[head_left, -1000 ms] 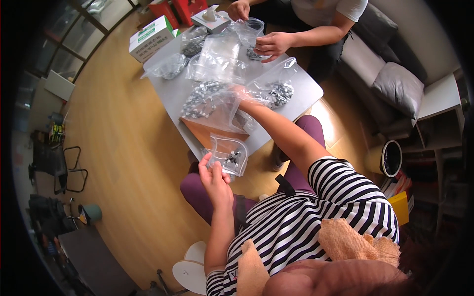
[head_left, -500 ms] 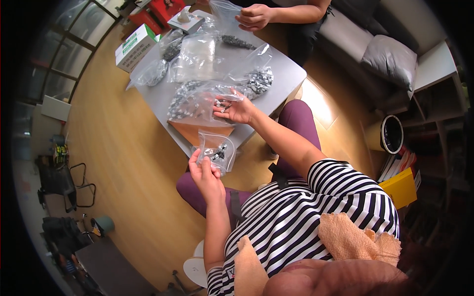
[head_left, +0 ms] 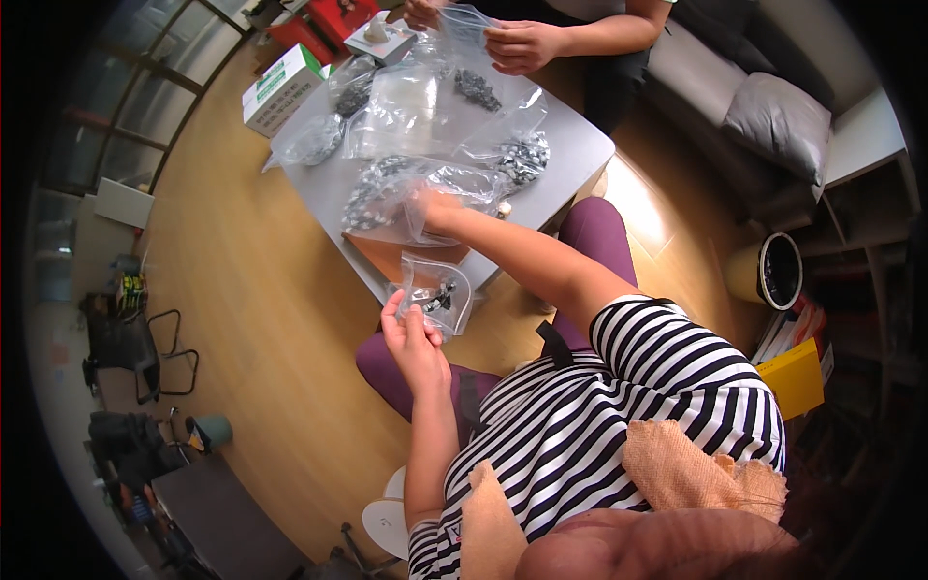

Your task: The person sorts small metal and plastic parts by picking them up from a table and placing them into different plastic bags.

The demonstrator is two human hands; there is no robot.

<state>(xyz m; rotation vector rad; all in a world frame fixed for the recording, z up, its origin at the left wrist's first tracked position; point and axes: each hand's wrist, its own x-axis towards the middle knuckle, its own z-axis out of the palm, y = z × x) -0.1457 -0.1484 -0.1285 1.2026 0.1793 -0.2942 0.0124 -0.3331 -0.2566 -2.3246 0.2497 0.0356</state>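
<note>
My left hand [head_left: 418, 350] is closed on the lower edge of a small clear zip bag [head_left: 454, 314], which hangs before the near table edge. A few small black and white pieces lie inside it. My right hand [head_left: 439, 211] reaches into a large clear plastic bag [head_left: 375, 198] full of small black and white pieces. Shiny plastic and the pieces hide its fingers. Under this bag shows a flat orange-brown sheet [head_left: 387, 259] at the table's near corner. Another open clear bag with similar pieces [head_left: 524, 159] lies to the right.
The grey table [head_left: 575, 145] also carries a stack of clear bags [head_left: 401, 106], dark pieces [head_left: 477, 89], a tissue box [head_left: 382, 41] and a white-green carton [head_left: 285, 89]. Across it, another person's hands [head_left: 522, 46] hold a zip bag. A bin [head_left: 778, 271] stands at the right.
My right hand has gone from palm-up with pieces showing to deep in the large bag, fingers now hidden. The other person's second hand has come into view at their bag.
</note>
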